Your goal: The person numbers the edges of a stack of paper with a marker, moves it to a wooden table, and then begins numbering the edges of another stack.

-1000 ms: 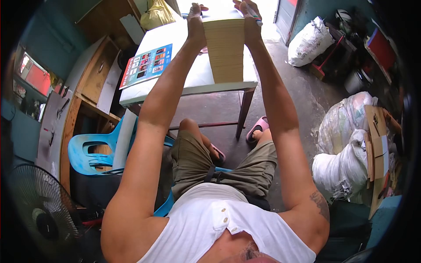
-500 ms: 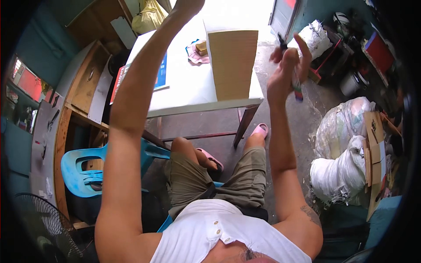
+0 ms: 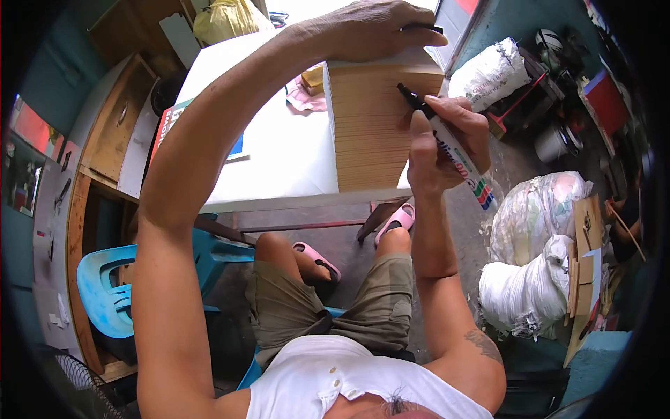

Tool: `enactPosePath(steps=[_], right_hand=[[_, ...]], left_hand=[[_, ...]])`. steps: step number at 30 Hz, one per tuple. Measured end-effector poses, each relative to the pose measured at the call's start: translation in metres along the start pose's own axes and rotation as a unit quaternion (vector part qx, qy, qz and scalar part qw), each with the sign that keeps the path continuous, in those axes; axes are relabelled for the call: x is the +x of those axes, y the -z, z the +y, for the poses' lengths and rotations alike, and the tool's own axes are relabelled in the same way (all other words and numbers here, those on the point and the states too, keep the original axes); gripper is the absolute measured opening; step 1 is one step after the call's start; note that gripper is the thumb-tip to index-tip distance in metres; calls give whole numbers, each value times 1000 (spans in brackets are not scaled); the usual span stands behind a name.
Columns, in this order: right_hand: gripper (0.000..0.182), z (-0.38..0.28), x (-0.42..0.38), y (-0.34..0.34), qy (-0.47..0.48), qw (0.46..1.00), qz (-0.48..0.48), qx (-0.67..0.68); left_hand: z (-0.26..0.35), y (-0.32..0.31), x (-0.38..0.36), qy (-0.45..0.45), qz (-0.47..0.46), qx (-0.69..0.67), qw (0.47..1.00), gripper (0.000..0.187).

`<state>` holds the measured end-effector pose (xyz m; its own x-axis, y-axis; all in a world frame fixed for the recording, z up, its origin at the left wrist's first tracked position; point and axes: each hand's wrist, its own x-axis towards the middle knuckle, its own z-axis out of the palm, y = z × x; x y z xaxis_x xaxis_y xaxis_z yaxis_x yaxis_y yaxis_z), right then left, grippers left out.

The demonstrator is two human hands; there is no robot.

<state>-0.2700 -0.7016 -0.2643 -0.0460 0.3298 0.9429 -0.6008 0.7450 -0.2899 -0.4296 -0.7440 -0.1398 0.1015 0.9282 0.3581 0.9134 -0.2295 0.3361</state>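
My right hand (image 3: 447, 146) grips a white marker (image 3: 457, 157) with a black upper end, tilted up and left over the right part of a tall brown stack (image 3: 370, 126). The stack has fine lines across its face and stands at the right end of the white table (image 3: 279, 160). My left hand (image 3: 377, 31) reaches across the stack's far end, fingers closed on a thin black object (image 3: 422, 28) that I cannot make out. Left of the stack, a pink cloth (image 3: 305, 98) lies with a yellowish block (image 3: 313, 79) on it.
Printed sheets (image 3: 166, 129) lie at the table's left, partly behind my left arm. A blue plastic chair (image 3: 105, 293) is at the lower left. White sacks (image 3: 527, 290) and a filled clear bag (image 3: 537, 209) sit on the floor at the right.
My left hand has come into view, moving right across the stack's far end. My right hand has moved down, bringing the marker over the stack. The view has shifted slightly.
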Motion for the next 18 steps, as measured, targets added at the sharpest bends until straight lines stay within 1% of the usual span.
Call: enactPosePath(steps=[3,5,7,9,10,12,13,14,16,18], right_hand=[[27,3,7,-7,29,999,23,32],[28,5,8,-11,35,997,44,48],[26,5,6,-13,39,998,46,23],[27,3,1,-12,48,998,25,-42],[28,4,1,-12,55,997,23,-43],[31,6,2,-14,72,996,20,-43],[31,7,2,-14,77,996,16,-42],[32,8,2,-13,81,996,13,-41],[32,9,2,-11,85,995,7,-44],[32,8,2,-10,82,995,4,-47]], left_hand=[[14,11,-7,4,-18,-9,1000,43],[11,11,-7,1,-19,-18,1000,43],[4,3,-3,1,-5,-25,1000,42],[2,2,-2,7,-6,-9,1000,42],[3,3,-2,11,-7,-1,1000,42],[-29,-17,5,-115,55,60,990,30],[-31,-19,6,-178,86,92,976,24],[-34,-21,8,-122,71,81,987,22],[-15,-16,4,-9,38,55,998,21],[-20,-20,4,-69,73,70,992,22]])
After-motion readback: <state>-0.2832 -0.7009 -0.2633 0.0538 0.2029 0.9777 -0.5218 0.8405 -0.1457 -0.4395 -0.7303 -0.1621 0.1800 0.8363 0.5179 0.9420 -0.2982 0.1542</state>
